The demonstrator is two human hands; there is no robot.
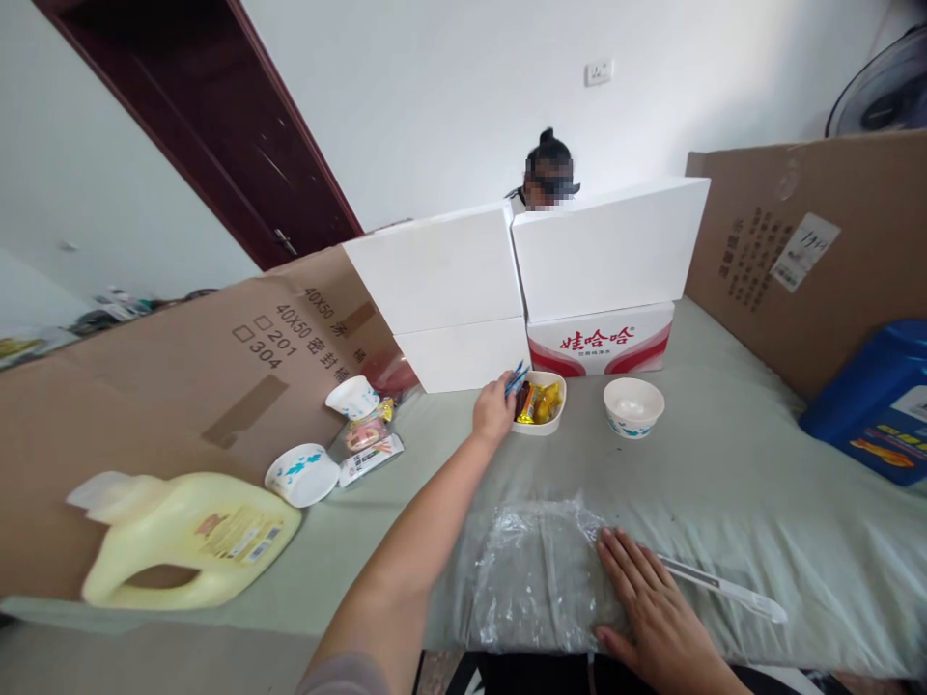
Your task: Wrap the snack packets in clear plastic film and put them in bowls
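Observation:
Reaching forward, my left hand (495,409) grips a small blue-and-white packet (517,377) at the left rim of a white rectangular bowl (548,428). Yellow and dark wrapped snacks (537,402) lie inside that bowl. My right hand (650,603) rests flat near the front edge of the table, fingers stretched out. Its fingertips touch or border a crumpled clear plastic bag (540,579). Just right of that hand lies a slim white utility knife (724,585), one end hidden behind the fingers. A round paper bowl (634,410) with blue print stands upright to the right of the snack bowl.
White boxes (608,251) form a wall at the back, with a person (550,169) behind. Cardboard panels (803,270) flank the table. At left are a yellow jug (195,536), a tipped paper bowl (300,475), and packets (369,458). A blue bottle (873,410) leans at right.

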